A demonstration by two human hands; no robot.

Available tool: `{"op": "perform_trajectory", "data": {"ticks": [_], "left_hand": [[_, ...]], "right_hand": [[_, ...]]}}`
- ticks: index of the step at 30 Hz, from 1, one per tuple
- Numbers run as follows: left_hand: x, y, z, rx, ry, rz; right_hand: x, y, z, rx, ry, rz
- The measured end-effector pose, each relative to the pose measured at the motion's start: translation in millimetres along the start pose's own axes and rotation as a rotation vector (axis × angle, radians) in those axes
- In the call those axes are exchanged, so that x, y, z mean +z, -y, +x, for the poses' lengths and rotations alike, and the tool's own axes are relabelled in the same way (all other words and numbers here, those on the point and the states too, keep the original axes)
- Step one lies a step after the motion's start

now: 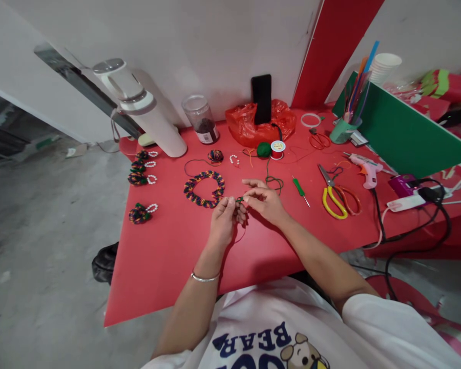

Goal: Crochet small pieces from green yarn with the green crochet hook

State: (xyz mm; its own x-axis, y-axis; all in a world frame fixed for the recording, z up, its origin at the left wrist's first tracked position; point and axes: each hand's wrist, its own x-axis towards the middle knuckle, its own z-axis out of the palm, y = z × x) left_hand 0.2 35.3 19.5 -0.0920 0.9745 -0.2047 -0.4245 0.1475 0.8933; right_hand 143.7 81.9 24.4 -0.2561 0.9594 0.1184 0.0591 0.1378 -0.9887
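My left hand (227,215) pinches a small piece of green yarn (238,200) over the middle of the red table. My right hand (264,201) meets it from the right, thumb and index finger closed on the same yarn, other fingers stretched out. Green yarn trails from a green ball (264,149) behind my right hand, and a loose end hangs below my hands. Just left of my hands lies a multicoloured crocheted ring (204,189). A green-handled crochet hook (298,187) rests to the right.
Several yarn bundles with white bead loops (140,213) line the left edge. Yellow-and-red-handled scissors (335,197), a pink glue gun (365,168) and a power strip (418,199) lie right. A tumbler (153,118), a jar (204,125) and a phone (262,98) stand behind.
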Motion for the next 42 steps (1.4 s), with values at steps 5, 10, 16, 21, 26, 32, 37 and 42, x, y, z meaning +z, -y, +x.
{"op": "perform_trajectory", "data": {"ticks": [5,10,16,21,26,32,37,42], "left_hand": [[1.7,-1,-1,-0.023,0.002,0.029],[2.6,-2,-4,-0.001,0.034,0.093],[4.4,-4,-8,0.010,0.025,0.135],[4.5,-4,-6,0.030,0.011,0.134],[3.9,-4,-5,0.026,0.005,0.081],[4.0,-2,-4,0.011,0.013,0.044],[4.2,-3,-5,0.000,0.039,0.027],[4.2,-5,-5,-0.026,0.029,0.023]], "right_hand": [[-2,-1,1,0.007,-0.022,0.046],[-3,-2,2,0.005,-0.018,0.054],[-2,-6,2,0.001,-0.012,0.067],[-5,-3,2,0.017,0.004,0.096],[-6,0,1,0.051,0.032,0.140],[-5,4,-1,0.147,0.108,0.222],[-4,6,-1,0.131,0.102,0.209],[-4,4,-2,0.149,0.101,0.236]]}}
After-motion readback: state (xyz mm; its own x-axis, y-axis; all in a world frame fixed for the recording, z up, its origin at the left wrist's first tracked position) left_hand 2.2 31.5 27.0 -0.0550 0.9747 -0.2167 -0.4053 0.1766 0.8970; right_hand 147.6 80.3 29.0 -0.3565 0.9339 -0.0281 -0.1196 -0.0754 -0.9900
